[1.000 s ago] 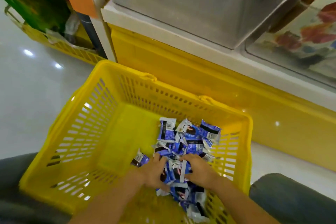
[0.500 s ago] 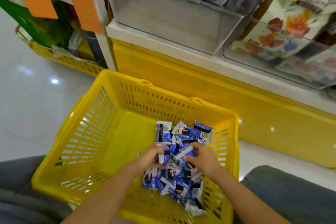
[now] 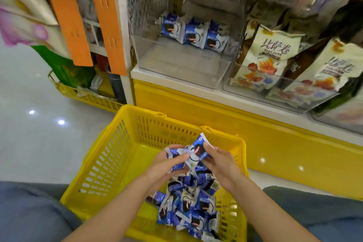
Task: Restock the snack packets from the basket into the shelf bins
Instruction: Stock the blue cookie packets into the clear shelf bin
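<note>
Glossy pale floor [image 3: 29,143] fills the left side, with small light glints on it. At the lower left edge a knee in blue-grey fabric [image 3: 29,212] shows. Two flat orange plastic strips [image 3: 68,25] hang side by side in front of a white shelf upright, and below them a low yellow slotted crate [image 3: 88,96] sits on the floor holding green and white clutter.

Nearer, between the knees, stands a large yellow plastic basket with slotted walls [image 3: 110,163], set just beside the yellow base panel of the shelf [image 3: 255,133]. A heap of small blue-and-white snack packets [image 3: 188,208] lies in its right near corner.

Above that heap, the left hand [image 3: 167,165] has its fingers curled round a small bunch of held packets [image 3: 196,151]. The right hand [image 3: 220,163] pinches the same bunch from the other side, thumb and fingers closed on the topmost packet, which sticks up tilted. The bunch is raised clear of the heap, over the basket.

On the white shelf above sits a clear plastic shelf bin [image 3: 182,70]. Three matching blue-and-white shelved packets [image 3: 194,34] stand upright in a row at its back. To the right, a second clear bin [image 3: 245,94] holds cream-coloured bags printed with dark characters and orange pictures [image 3: 269,55], leaning upright. A second blue-grey knee [image 3: 314,212] shows at the lower right.
</note>
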`<state>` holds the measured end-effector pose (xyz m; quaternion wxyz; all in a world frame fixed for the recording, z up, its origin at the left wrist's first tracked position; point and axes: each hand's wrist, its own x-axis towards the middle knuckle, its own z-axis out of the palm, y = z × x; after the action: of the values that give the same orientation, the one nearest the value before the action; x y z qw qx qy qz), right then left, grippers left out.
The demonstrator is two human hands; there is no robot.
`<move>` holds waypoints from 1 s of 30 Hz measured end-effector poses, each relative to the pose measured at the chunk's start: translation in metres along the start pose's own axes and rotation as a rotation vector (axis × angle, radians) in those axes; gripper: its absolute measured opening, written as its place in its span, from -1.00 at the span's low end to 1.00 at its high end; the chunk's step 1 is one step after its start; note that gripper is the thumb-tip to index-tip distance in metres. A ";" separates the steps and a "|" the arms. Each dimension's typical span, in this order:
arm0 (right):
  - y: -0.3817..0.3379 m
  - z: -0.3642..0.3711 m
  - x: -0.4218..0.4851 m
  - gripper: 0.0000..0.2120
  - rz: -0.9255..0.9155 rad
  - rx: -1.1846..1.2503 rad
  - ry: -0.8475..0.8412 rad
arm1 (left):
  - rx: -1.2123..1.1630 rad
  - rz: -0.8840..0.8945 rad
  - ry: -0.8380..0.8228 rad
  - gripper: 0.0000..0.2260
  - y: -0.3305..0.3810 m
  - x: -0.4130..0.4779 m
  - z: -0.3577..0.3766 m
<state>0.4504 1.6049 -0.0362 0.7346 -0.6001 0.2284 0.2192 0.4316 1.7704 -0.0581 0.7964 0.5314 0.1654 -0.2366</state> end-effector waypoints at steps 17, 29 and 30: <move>-0.069 0.049 -0.043 -0.52 -0.246 -0.022 -0.242 | 0.187 0.296 0.059 -0.69 0.099 -0.024 -0.006; -0.198 0.110 -0.029 -0.81 -0.801 -0.463 0.117 | 0.143 0.523 0.114 -0.75 0.151 -0.012 -0.017; -0.214 0.113 -0.024 -0.83 -0.836 -0.503 0.159 | 0.124 0.534 0.107 -0.77 0.157 -0.012 -0.020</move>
<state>0.5669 1.6756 0.1654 0.5722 -0.8141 -0.0365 -0.0924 0.5086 1.8417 0.0614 0.7868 0.6155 0.0464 0.0004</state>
